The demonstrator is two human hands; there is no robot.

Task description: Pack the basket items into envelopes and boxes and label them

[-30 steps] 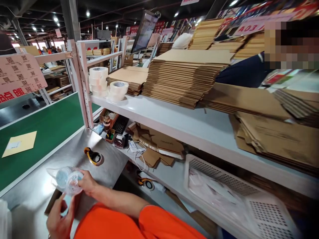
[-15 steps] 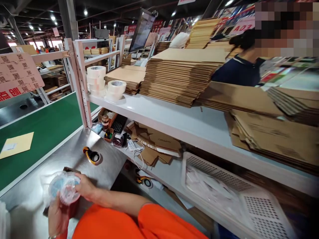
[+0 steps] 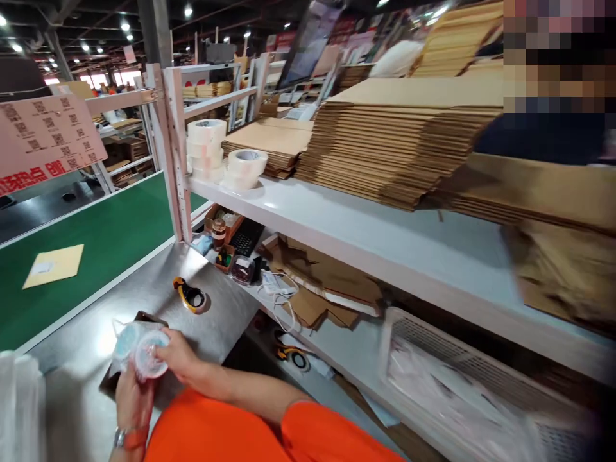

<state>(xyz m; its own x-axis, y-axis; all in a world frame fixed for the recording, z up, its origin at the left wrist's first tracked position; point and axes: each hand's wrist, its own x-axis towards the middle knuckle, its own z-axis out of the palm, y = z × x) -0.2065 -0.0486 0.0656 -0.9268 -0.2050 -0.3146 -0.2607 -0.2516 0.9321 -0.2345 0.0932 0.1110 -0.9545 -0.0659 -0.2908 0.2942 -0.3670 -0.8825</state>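
Over the steel worktable's [image 3: 86,398] near edge, the left hand [image 3: 132,404] and right hand [image 3: 180,356] both clasp a clear plastic-wrapped round container [image 3: 142,346], a yellow tape cutter [image 3: 191,296] lying nearby.

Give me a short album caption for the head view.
Both hands, left hand and right hand, hold a clear bagged round item over a steel table beside cardboard-stacked shelves.

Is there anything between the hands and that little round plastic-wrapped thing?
No. Both the left hand and the right hand already touch the round wrapped item, holding it above the steel table with nothing between.
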